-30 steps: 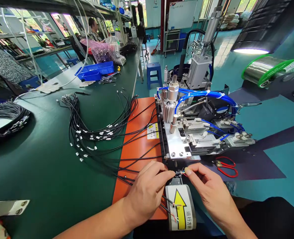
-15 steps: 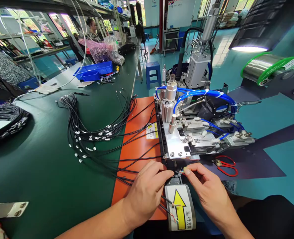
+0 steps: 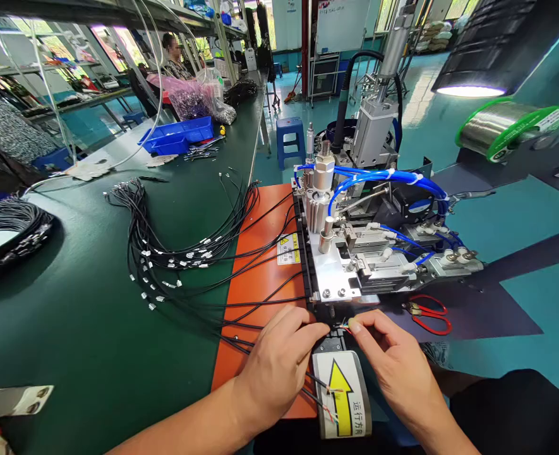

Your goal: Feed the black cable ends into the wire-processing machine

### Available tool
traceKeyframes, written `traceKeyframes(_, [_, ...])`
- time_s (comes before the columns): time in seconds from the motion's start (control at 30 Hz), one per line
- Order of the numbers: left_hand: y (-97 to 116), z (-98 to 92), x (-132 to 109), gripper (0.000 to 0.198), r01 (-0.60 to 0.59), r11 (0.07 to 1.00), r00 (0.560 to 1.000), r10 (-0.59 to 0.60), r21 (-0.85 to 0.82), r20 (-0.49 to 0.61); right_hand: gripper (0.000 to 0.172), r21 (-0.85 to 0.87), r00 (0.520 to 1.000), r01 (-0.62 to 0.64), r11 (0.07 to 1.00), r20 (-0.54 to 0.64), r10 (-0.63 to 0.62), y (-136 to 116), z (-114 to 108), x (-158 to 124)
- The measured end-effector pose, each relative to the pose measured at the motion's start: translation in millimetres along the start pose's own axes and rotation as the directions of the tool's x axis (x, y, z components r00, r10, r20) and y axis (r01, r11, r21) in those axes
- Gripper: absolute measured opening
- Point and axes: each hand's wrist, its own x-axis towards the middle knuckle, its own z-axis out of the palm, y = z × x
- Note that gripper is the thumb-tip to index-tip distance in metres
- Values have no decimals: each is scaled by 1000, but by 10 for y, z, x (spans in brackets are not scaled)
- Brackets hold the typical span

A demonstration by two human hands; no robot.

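My left hand [image 3: 283, 360] is closed on a black cable at the front end of the machine's track, with two more cables passing under its palm. Their stripped ends [image 3: 331, 404] lie over the plate with a yellow arrow [image 3: 342, 379]. Opposite it, my right hand [image 3: 393, 360] pinches the thin coloured wires [image 3: 344, 327] at the cable's end between thumb and forefinger. Several black cables [image 3: 260, 303] run across the orange plate [image 3: 246, 284] into the machine [image 3: 331, 272], which stands just beyond both hands.
Red-handled cutters [image 3: 431, 315] lie right of the machine. A solder spool [image 3: 511, 129] and a lamp [image 3: 473, 57] are at the upper right. Bundled cables [image 3: 165, 253], a cable coil [image 3: 18, 234] and blue trays [image 3: 177, 136] rest on the green table [image 3: 84, 316]. A person [image 3: 172, 57] sits far back.
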Motion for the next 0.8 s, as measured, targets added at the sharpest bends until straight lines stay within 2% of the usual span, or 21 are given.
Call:
traceKeyframes(0.13, [7, -10, 2, 27, 4, 1000, 1000, -4, 5, 6, 35, -18, 1000, 8, 1000, -9, -8, 6, 3, 5])
traceKeyframes(0.4, [9, -11, 13, 27, 7, 1000, 1000, -7, 5, 5, 22, -58, 981, 190, 980, -27, -192, 16, -16, 35])
traceKeyframes(0.8, [26, -16, 21, 27, 16, 1000, 1000, -16, 7, 21, 19, -144, 961, 268, 953, -31, -275, 20, -16, -3])
